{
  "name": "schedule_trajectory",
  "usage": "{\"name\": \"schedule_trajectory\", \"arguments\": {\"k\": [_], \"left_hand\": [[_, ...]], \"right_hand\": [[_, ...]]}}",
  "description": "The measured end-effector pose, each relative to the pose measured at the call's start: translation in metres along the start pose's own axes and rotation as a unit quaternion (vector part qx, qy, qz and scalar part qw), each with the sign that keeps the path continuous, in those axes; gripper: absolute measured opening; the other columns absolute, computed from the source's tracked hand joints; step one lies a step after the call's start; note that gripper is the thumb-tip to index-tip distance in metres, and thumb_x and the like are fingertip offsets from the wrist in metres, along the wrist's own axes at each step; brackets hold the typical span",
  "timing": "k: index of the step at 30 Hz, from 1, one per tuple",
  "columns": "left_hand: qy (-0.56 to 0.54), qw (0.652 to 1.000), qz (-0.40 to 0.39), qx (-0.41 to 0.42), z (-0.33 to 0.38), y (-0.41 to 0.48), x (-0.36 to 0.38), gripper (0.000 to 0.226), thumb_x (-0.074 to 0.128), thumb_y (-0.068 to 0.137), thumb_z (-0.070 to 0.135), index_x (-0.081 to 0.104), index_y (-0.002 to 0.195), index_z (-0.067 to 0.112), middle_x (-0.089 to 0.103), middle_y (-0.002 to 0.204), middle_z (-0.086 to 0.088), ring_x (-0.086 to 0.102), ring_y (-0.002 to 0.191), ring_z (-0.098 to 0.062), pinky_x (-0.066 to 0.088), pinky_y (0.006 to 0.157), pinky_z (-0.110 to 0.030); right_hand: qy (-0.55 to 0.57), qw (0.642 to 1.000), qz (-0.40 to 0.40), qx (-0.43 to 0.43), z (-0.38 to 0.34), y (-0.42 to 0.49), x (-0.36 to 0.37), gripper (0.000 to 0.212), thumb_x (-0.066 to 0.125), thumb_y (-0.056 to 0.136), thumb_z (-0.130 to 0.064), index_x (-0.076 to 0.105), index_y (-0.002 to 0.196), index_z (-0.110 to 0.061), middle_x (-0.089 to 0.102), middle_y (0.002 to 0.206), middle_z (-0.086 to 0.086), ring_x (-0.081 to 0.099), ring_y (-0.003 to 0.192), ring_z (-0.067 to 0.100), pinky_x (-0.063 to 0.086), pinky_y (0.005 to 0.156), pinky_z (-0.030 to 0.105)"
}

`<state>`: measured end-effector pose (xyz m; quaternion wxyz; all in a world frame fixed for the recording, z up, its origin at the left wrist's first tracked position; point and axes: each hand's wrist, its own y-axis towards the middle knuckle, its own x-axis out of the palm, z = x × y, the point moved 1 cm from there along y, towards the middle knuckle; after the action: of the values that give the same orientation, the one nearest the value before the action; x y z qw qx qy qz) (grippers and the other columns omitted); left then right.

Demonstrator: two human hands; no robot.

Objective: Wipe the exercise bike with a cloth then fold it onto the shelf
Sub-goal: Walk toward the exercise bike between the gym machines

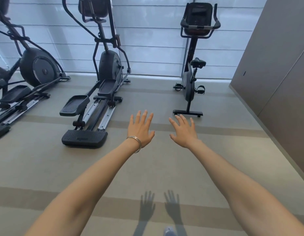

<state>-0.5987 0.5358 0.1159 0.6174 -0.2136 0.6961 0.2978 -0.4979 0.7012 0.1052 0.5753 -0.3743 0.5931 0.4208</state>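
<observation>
Inspection finds your left hand (141, 129) and right hand (184, 132) both empty, fingers straight and spread, palms down, held out side by side in the air over the floor (147, 167) on the near side of the exercise bike (188, 86); a bracelet (135, 143) sits on the left wrist. The bike stands upright ahead of your right hand, apart from both hands, with its rear base bar (187, 113) nearest you, the saddle (198, 62) above that and the handlebars (199, 27) and console (199, 14) at the top, against the blinds (147, 40) behind it. Two elliptical trainers stand to the left of the bike, one near it (107, 68) and one further off (37, 67); a panelled wall (275, 65) runs to the right of the bike. No cloth and no shelf are in view, so the wipe is judged not yet begun and the cloth must be found first. Expect the cloth to be light, soft and limp: bunch it into one palm for wiping, then take it by two corners to fold it flat. The bike is judged heavy and rigid, so it should stand firm under pressure, but the pedals will likely turn if pushed and the console wants a light touch. Steady yourself with the free hand on the handlebars or saddle, and work from the console downward to the base bar
</observation>
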Motion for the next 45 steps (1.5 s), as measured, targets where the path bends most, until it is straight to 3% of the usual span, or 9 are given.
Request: {"name": "schedule_trajectory", "arguments": {"k": [9,19,22,27,32,45], "left_hand": [[0.001,0.998,-0.003,-0.065,-0.027,0.166,0.013,0.071,0.034,0.094,0.049,-0.001,0.149,0.022,0.003,0.160,-0.007,0.000,0.147,-0.029,0.004,0.119,-0.051],[-0.027,0.995,-0.042,-0.091,-0.077,0.276,0.063,0.068,0.034,0.094,0.047,0.003,0.149,0.021,0.003,0.159,-0.007,0.004,0.146,-0.029,0.011,0.118,-0.048],[-0.035,0.993,-0.061,-0.093,-0.107,0.317,0.081,0.067,0.035,0.095,0.047,0.005,0.149,0.022,0.003,0.159,-0.007,0.010,0.145,-0.030,0.016,0.117,-0.047],[-0.007,0.994,-0.074,-0.077,-0.172,0.394,0.091,0.065,0.033,0.095,0.047,0.006,0.149,0.021,0.010,0.158,-0.008,0.008,0.145,-0.031,0.013,0.118,-0.048],[0.007,0.997,-0.047,-0.059,-0.227,0.478,0.089,0.064,0.032,0.095,0.047,0.007,0.149,0.021,0.014,0.158,-0.009,0.008,0.146,-0.030,0.011,0.119,-0.047],[-0.013,0.992,-0.114,-0.048,-0.262,0.637,0.181,0.066,0.033,0.094,0.048,0.007,0.148,0.022,0.022,0.155,-0.009,0.015,0.144,-0.030,0.013,0.117,-0.048]], "right_hand": [[0.002,0.998,0.024,-0.052,0.055,0.181,-0.020,0.067,0.045,0.092,-0.040,0.012,0.149,-0.025,0.009,0.158,0.006,0.002,0.146,0.024,0.002,0.117,0.052],[0.012,0.996,-0.025,-0.080,0.053,0.319,0.024,0.070,0.047,0.089,-0.026,0.012,0.149,-0.022,0.007,0.158,0.008,0.001,0.146,0.024,0.001,0.116,0.051],[0.017,0.997,-0.033,-0.075,0.045,0.369,0.037,0.069,0.047,0.087,-0.022,0.015,0.148,-0.021,0.007,0.158,0.008,0.001,0.146,0.025,0.002,0.116,0.052],[0.001,0.997,-0.066,-0.051,0.032,0.462,0.036,0.067,0.047,0.088,-0.023,0.016,0.147,-0.022,0.007,0.157,0.007,-0.001,0.146,0.028,0.002,0.116,0.054],[0.038,0.998,-0.034,-0.039,0.018,0.553,0.021,0.064,0.046,0.088,-0.022,0.021,0.147,-0.021,0.017,0.156,0.009,0.003,0.145,0.029,0.005,0.116,0.053],[0.002,0.994,-0.102,-0.041,0.057,0.721,0.093,0.072,0.048,0.088,-0.024,0.009,0.149,-0.022,0.020,0.154,0.007,0.010,0.145,0.028,0.009,0.115,0.053]]}}
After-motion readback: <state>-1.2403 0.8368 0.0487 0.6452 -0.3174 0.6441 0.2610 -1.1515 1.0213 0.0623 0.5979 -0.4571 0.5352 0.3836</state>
